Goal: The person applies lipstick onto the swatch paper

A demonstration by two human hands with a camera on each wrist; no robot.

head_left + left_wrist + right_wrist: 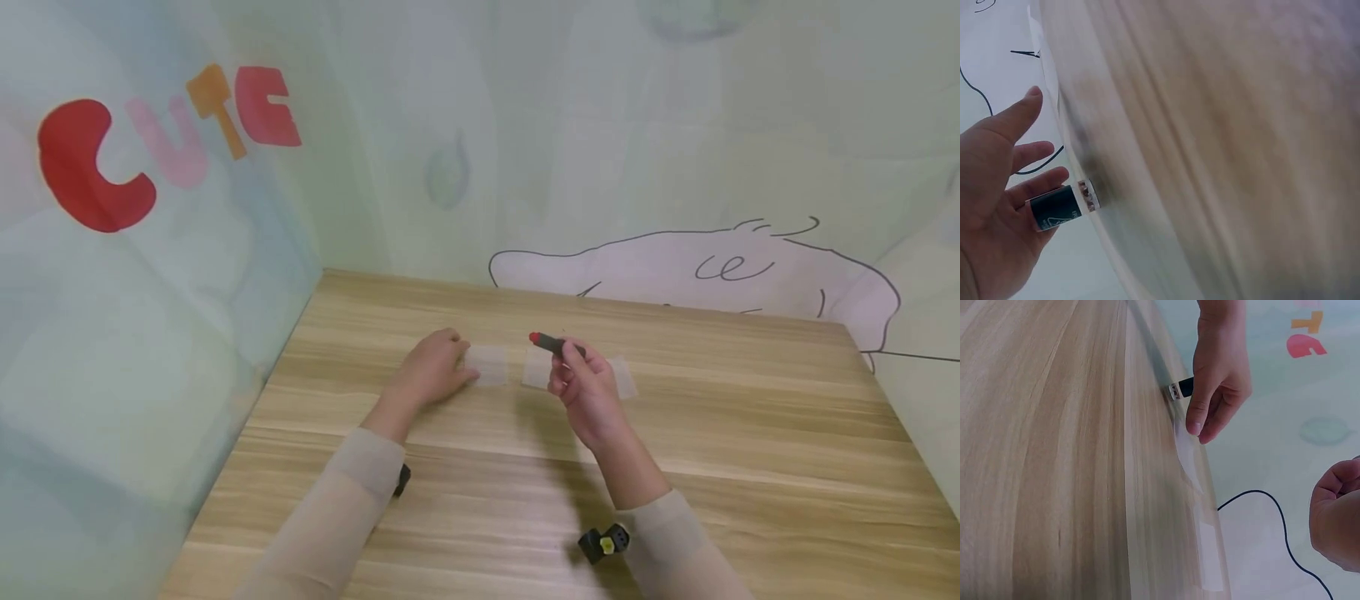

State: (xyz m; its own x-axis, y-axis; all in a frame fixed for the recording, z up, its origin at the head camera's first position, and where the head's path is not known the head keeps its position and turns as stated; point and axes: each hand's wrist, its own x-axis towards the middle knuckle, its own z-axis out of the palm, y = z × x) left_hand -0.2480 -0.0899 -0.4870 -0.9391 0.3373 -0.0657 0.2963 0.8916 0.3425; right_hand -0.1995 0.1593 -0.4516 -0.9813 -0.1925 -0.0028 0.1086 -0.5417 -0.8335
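My right hand (588,387) pinches a short dark stick with a rounded red tip (535,337), lipstick-like, above the table. It points left. In the right wrist view only part of this hand (1338,515) shows, at the right edge. My left hand (435,367) is low at the left end of a thin white sheet (487,365), thumb spread from relaxed fingers. Beside its fingers stands a small dark green container (1055,208) with a white patterned end at the table; the hand hides it in the head view. Another white sheet (535,369) lies partly behind my right hand.
The wood-grain table (750,417) meets printed walls at its back and left. Red, pink and orange letters (97,167) mark the left wall. A black wrist device (603,543) sits at my right cuff, and another (402,481) at the left.
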